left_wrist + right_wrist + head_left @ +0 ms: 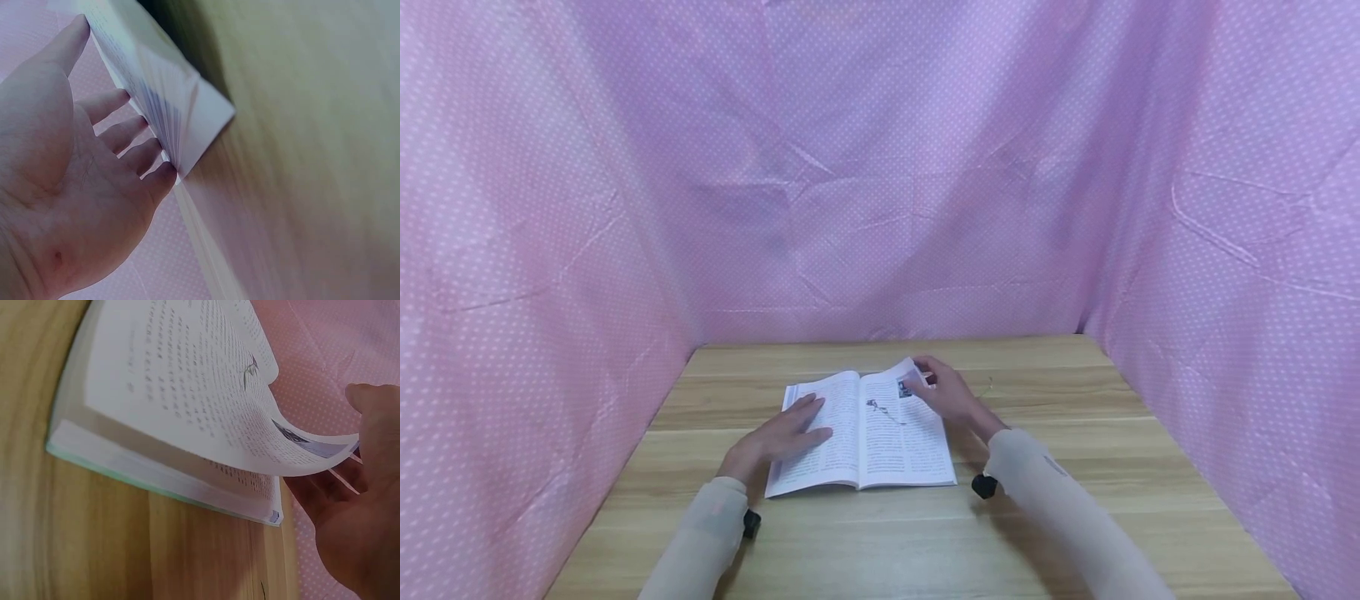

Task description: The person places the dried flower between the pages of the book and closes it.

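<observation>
An open book [883, 446] with printed text and small pictures lies on the wooden table. My left hand [786, 432] rests on its left page, fingers spread. In the left wrist view, the fingertips of that left hand [94, 150] meet the page edges of the book [156, 94]. At the upper right corner, my right hand [951, 393] holds a raised page [901, 371]. From the right wrist, the page [206, 419] curves up off the stack beneath, and the fingers of my right hand [362, 494] are behind its edge, the thumb on the printed side.
The light wooden table [880, 550] extends around the book. Pink dotted cloth [895, 183] hangs behind the table and along both sides. Dark small devices sit at the left wrist [752, 523] and right wrist [984, 486], by the pale sleeves.
</observation>
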Tool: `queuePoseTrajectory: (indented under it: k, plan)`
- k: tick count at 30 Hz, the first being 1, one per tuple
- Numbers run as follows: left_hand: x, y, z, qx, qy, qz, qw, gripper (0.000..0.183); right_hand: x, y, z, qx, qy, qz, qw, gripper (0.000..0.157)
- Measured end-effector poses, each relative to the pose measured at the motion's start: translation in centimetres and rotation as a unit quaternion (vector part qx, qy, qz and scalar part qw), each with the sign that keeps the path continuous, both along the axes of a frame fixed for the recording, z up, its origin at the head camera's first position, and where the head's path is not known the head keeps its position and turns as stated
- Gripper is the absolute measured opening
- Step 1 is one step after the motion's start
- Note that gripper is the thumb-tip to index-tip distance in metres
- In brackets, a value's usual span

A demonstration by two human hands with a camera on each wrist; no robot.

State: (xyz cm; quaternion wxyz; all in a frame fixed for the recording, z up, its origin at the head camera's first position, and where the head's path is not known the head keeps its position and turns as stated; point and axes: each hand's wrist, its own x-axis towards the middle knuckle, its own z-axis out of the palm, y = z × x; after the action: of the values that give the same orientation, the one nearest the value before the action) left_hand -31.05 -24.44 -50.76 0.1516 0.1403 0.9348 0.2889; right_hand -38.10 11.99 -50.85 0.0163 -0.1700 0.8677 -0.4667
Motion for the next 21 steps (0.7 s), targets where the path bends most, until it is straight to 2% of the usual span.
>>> queuePoseTrajectory:
  k: [5,12,21]
  plan:
    - [-0.1,-0.1,-0.2,-0.002,0.002,0.001,1.0,0.088,1.5,0.7,0.3,-0.011,-0.005,0.043,0.999,0.064]
    - [-0.2,-0.1,-0.5,-0.005,0.015,-0.001,0.9999,0.089,3.0,2.1,0.5,-0.052,-0.035,0.098,0.993,0.068]
    - [0.1,0.0,-0.1,0.002,0.017,0.004,0.9998,0.09,5.0,2.8,1.0,-0.084,-0.038,0.136,0.986,0.076]
